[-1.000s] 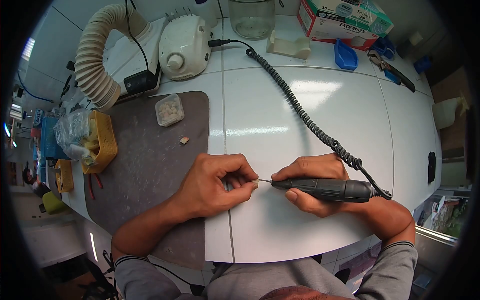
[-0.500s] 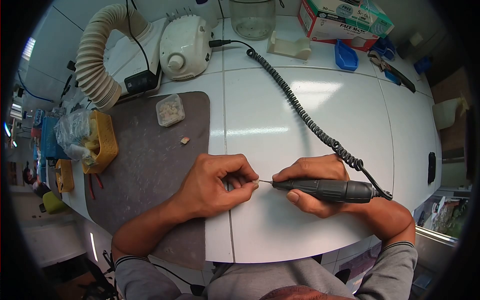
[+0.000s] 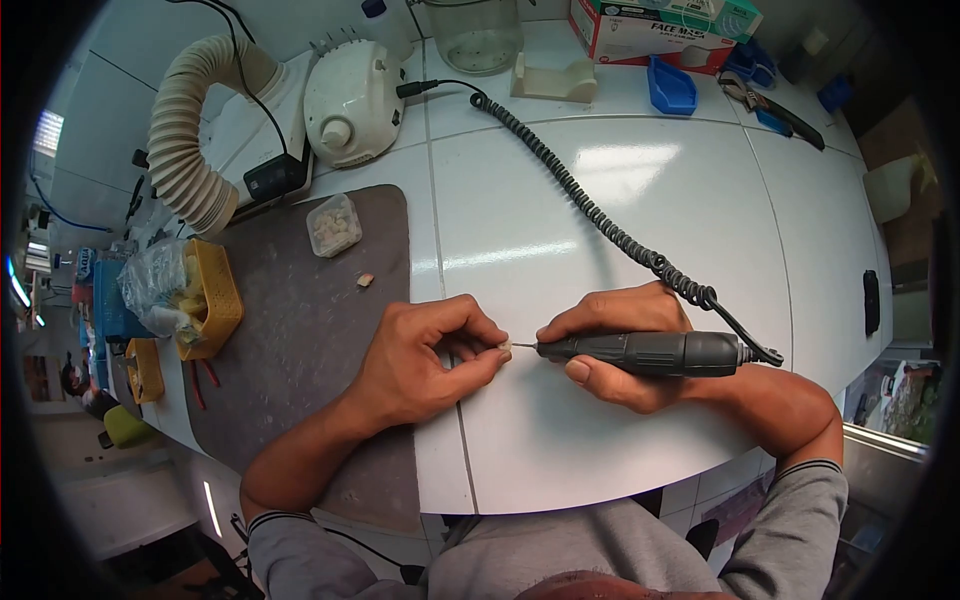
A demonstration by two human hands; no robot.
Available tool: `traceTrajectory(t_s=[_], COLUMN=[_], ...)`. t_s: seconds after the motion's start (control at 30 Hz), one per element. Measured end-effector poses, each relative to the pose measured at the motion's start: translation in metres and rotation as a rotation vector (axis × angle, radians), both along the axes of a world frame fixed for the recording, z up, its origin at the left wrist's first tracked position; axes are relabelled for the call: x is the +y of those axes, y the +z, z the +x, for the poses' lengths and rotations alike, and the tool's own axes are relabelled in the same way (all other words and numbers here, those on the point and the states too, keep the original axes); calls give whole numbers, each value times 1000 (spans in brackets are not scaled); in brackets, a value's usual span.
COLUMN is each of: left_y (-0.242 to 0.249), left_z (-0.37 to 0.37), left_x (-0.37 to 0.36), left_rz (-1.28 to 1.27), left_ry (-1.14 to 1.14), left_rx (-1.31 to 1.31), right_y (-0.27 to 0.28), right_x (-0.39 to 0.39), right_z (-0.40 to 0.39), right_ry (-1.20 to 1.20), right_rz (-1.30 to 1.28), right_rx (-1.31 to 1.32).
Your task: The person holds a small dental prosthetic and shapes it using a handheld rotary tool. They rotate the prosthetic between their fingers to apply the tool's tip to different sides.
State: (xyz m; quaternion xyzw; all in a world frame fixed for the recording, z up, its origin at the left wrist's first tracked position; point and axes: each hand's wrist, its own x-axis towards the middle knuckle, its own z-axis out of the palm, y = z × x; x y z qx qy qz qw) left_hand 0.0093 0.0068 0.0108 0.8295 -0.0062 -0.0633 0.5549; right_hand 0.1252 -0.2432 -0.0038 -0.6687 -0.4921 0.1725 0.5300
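Note:
My left hand (image 3: pixel 425 355) pinches a small pale piece (image 3: pixel 507 346) between thumb and fingertips. The piece is too small to name its kind. My right hand (image 3: pixel 625 305) is wrapped round a black rotary handpiece (image 3: pixel 650 352), held level like a thick pen. Its thin metal bit (image 3: pixel 523 345) points left and reaches the pale piece, seemingly touching it. A coiled black cord (image 3: pixel 585 205) runs from the handpiece's back end up to a white control unit (image 3: pixel 352 105) with a knob. Both hands are just above the white tiled table.
On the grey mat (image 3: pixel 300 330) lie a clear tub (image 3: pixel 334 226) of pale pieces and one loose fragment (image 3: pixel 365 280). Yellow baskets (image 3: pixel 225 310) and a ribbed hose (image 3: pixel 180 125) are at left. Blue trays (image 3: pixel 672 88), a wrench (image 3: pixel 775 112) and a face-mask box (image 3: pixel 655 45) sit at the back.
The whole view has shifted slightly with the head. Both hands keep their grips, with the bit still at the pale piece.

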Motion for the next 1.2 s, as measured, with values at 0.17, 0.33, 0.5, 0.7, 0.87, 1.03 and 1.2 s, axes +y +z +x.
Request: traceTrajectory(t_s=[0.17, 0.33, 0.5, 0.7, 0.87, 1.03, 1.2], left_y=[-2, -1, -1, -1, -1, -2, -2], left_z=[-2, -3, -3, -4, -3, -3, -3], left_x=[0, 0, 0, 0, 0, 0, 0], left_rz=[-5, 14, 15, 4, 1, -2, -3], left_ry=[-5, -6, 4, 12, 2, 9, 7], left_rx=[-22, -8, -16, -15, -30, -32, -31], right_y=[1, 3, 2, 2, 3, 4, 3], right_x=[-1, -1, 0, 0, 0, 0, 0], right_z=[0, -1, -2, -1, -1, -1, -1], right_ry=[-2, 15, 24, 22, 18, 21, 22], right_rz=[-7, -12, -9, -12, -9, -29, -29], right_rx=[-4, 15, 22, 11, 13, 20, 17])
